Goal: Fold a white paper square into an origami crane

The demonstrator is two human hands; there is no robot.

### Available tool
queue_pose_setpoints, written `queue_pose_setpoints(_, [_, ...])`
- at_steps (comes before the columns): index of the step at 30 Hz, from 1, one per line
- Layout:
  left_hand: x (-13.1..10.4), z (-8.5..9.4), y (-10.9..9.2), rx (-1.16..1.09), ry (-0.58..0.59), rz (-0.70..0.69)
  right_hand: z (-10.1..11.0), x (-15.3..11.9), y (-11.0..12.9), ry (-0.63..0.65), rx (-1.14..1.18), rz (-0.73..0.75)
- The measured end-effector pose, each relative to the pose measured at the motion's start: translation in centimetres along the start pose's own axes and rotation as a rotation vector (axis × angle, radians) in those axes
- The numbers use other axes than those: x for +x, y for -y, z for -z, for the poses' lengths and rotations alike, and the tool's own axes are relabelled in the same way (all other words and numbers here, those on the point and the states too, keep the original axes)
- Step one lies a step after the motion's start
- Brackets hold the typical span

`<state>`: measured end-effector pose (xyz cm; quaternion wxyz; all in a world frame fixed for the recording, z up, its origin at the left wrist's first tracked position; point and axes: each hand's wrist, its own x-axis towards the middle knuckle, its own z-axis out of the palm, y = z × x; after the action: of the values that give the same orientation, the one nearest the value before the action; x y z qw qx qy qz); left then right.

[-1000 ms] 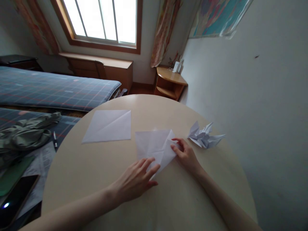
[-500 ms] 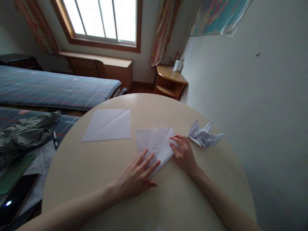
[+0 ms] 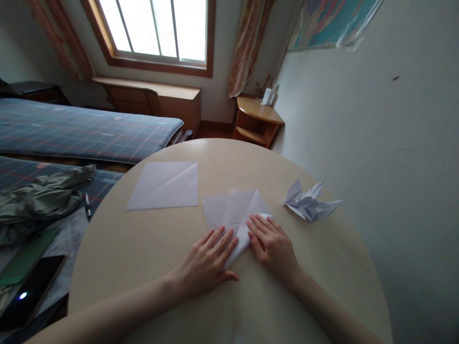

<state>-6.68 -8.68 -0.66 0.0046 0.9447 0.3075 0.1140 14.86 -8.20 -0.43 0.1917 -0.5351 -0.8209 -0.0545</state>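
Paper (image 3: 224, 205), thin, white and creased, lies on the desk (image 3: 233, 157) directly beneath both hands, close to the middle of the round top. Its folded edge is the long line that matters: from a near tip beside the left hand (image 3: 208, 255) it slants away and rightward, under the right hand (image 3: 274, 243). The left hand rests across the near-left part, fingers slightly spread and aimed forward and to the right, thumb out sideways over bare top. The right hand lies on the turned-over flap, fingers almost together, aimed forward and to the left. Both touch the paper, so neither is nearer to it as a whole, yet the right is the one on the flap's outer end. Each grip is flattened out, with nothing pinched between finger and thumb. Fingers cover much of the flap, so how well its edges line up cannot fairly be told. Leftward and farther off, just beside the paper, lies a flat sheet (image 3: 168, 186) with a diagonal crease; rightward, near the right hand, sit folded figures (image 3: 310, 205).
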Motion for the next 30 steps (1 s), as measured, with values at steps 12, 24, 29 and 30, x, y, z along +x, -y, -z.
queue_pose_setpoints(12, [-0.12, 0.53, -0.09, -0.027, 0.009, -0.021, 0.01, -0.5, 0.13, 0.05, -0.058, -0.015])
queue_pose_setpoints(24, [-0.06, 0.07, -0.2, -0.019, 0.006, -0.041, -0.01, -0.49, 0.21, 0.083, -0.136, -0.002])
queue_pose_setpoints(29, [-0.05, -0.02, -0.24, -0.004, -0.004, -0.044, -0.25, -0.58, 0.22, 0.068, -0.117, -0.005])
queue_pose_setpoints(30, [-0.06, -0.11, -0.22, -0.001, -0.013, -0.045, -0.3, -0.6, 0.22, 0.062, -0.11, -0.006])
